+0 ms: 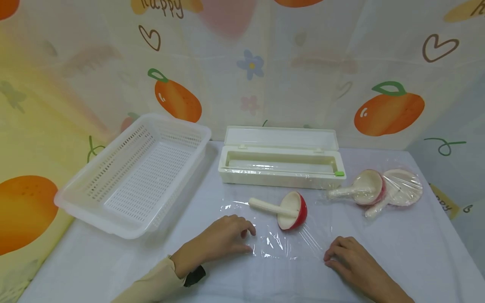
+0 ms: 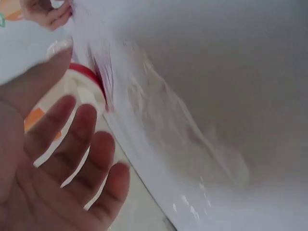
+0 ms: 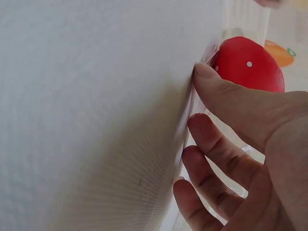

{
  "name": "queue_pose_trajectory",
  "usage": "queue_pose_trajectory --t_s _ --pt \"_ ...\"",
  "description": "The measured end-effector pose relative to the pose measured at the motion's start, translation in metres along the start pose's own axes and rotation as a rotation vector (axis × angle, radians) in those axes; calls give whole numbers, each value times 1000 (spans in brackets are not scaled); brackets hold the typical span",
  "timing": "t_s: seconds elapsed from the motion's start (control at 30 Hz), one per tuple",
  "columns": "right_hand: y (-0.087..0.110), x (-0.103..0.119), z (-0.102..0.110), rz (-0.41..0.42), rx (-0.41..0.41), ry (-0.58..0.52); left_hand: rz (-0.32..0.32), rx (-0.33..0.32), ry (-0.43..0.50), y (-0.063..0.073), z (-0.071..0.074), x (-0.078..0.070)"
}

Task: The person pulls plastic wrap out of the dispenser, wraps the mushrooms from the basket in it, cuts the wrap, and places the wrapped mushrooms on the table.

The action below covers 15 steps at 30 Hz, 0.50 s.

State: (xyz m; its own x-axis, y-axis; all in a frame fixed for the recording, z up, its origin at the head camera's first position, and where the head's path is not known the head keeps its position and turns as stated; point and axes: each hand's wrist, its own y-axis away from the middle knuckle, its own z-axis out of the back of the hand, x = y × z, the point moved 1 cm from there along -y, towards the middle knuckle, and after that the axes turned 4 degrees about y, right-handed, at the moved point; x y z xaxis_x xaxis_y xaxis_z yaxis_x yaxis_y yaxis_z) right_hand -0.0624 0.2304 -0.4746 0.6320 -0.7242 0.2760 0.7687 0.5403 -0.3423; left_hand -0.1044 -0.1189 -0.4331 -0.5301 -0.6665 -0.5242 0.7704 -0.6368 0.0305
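Observation:
A toy mushroom (image 1: 293,216) with a red cap, cream underside and cream stem lies on a spread sheet of clear cling film (image 1: 280,244). In the right wrist view its red cap (image 3: 250,65) shows white dots. My left hand (image 1: 223,237) hovers by the film's left side, fingers bent loosely and thumb apart, holding nothing. At the film's lower right corner is my right hand (image 1: 354,263). Its thumb and fingertips (image 3: 204,127) rest against the film and cloth, with a gap between thumb and index finger.
Behind the mushroom stands a white cling film dispenser (image 1: 282,181), lid raised, a green slider (image 1: 339,173) on its edge. A white slotted basket (image 1: 166,210) sits at the left. Two film-wrapped mushrooms (image 1: 367,187) lie at the right on the white tablecloth (image 1: 413,244).

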Motion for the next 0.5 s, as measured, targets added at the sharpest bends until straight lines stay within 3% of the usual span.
queue_pose_trajectory --t_s 0.13,0.27,0.4,0.5 --pt "0 -1 0 -3 3 11 18 101 -36 12 3 13" --pt "-1 0 -1 -8 -10 14 59 155 -31 20 4 23" --pt "-1 1 -1 -25 -31 -17 71 169 24 24 4 29" --pt "-1 2 -1 -32 -44 -38 36 149 29 24 3 30"
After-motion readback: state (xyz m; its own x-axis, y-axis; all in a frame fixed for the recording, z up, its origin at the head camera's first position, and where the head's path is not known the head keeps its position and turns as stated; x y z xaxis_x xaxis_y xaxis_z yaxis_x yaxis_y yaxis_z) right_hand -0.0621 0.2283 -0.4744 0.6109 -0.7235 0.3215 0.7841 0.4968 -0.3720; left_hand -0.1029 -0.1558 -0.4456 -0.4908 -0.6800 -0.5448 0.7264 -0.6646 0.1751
